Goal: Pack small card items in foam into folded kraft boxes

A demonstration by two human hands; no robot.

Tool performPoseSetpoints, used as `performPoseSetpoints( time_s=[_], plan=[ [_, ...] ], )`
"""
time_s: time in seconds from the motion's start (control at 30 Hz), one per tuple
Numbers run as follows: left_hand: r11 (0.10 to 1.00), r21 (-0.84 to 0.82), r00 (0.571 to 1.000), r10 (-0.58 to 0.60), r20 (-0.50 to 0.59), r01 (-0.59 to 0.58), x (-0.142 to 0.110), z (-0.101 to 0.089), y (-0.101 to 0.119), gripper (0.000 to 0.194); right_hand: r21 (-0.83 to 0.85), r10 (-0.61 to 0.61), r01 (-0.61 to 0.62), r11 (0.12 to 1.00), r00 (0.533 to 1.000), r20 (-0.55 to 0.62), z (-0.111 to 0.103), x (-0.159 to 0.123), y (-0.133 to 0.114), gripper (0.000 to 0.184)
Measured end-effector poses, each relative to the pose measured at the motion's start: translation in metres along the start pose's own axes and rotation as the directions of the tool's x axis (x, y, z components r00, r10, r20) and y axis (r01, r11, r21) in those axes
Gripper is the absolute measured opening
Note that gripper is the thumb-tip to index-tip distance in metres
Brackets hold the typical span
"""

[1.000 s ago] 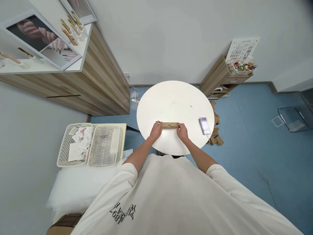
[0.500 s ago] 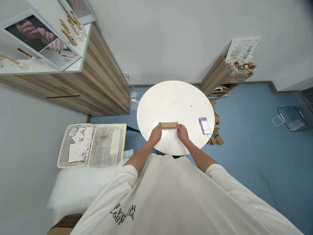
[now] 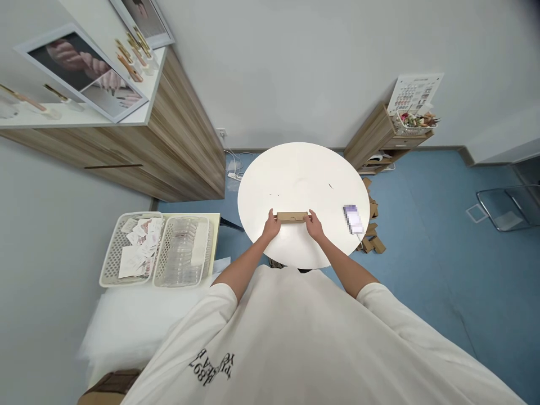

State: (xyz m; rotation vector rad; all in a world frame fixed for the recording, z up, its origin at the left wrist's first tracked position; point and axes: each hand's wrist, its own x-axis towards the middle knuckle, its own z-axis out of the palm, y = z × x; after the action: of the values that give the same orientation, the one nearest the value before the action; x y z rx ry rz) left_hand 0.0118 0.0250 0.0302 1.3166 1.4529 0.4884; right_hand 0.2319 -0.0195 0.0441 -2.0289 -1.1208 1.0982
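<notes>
A narrow brown cardboard box (image 3: 292,217) is held sideways at the near part of the round white table (image 3: 301,169). My left hand (image 3: 271,226) grips its left end, the fingers on the far side. At the right end, my right hand (image 3: 313,226) has its fingers and thumb around the corner. The flap's small half-round notch faces me. Whether the box rests on the tabletop or is lifted slightly, I cannot tell.
A phone (image 3: 353,219), blurred out, lies at the table's right with a white cable. Several brown boxes (image 3: 374,243) sit on the floor beyond it. Left stand two white baskets (image 3: 157,247), one with cards, one with clear plastic cases. A wooden cabinet (image 3: 185,124) rises behind.
Both hands stay at the box's ends. My left hand's fingers have shifted and now reach further past the box's far edge. The camera view has tilted slightly.
</notes>
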Motion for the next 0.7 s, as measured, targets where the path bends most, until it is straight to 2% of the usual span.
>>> performPoseSetpoints(
  time_s=[0.07, 0.13, 0.27, 0.4, 0.5, 0.7],
  plan=[
    [0.999, -0.038, 1.000, 0.006, 0.031, -0.005, 0.003, 0.000, 0.005, 0.083, 0.033, 0.029, -0.030, 0.999, 0.999, 0.027, 0.001, -0.001, -0.005, 0.068],
    [0.997, -0.031, 0.997, 0.072, 0.009, -0.072, 0.002, 0.000, 0.003, 0.088, 0.057, 0.010, -0.011, 0.998, 1.000, 0.028, 0.003, -0.004, -0.006, 0.069],
    [0.991, 0.010, 0.991, 0.130, -0.013, -0.130, -0.010, 0.002, -0.020, 0.094, 0.084, -0.029, 0.025, 0.996, 0.998, 0.056, 0.010, -0.014, 0.008, 0.072],
    [0.997, 0.016, 0.996, 0.079, 0.040, -0.079, -0.024, 0.009, -0.053, 0.099, 0.041, 0.022, -0.027, 0.999, 0.992, 0.125, 0.019, -0.026, 0.032, 0.074],
    [0.999, 0.033, 0.996, 0.014, 0.089, -0.017, -0.031, 0.012, -0.069, 0.099, -0.018, 0.056, -0.054, 0.998, 0.983, 0.174, 0.024, -0.030, 0.046, 0.076],
    [0.995, 0.084, 0.994, -0.061, 0.094, 0.053, -0.031, 0.009, -0.074, 0.088, -0.087, 0.085, -0.070, 0.994, 0.982, 0.171, 0.022, -0.028, 0.053, 0.070]
  ],
)
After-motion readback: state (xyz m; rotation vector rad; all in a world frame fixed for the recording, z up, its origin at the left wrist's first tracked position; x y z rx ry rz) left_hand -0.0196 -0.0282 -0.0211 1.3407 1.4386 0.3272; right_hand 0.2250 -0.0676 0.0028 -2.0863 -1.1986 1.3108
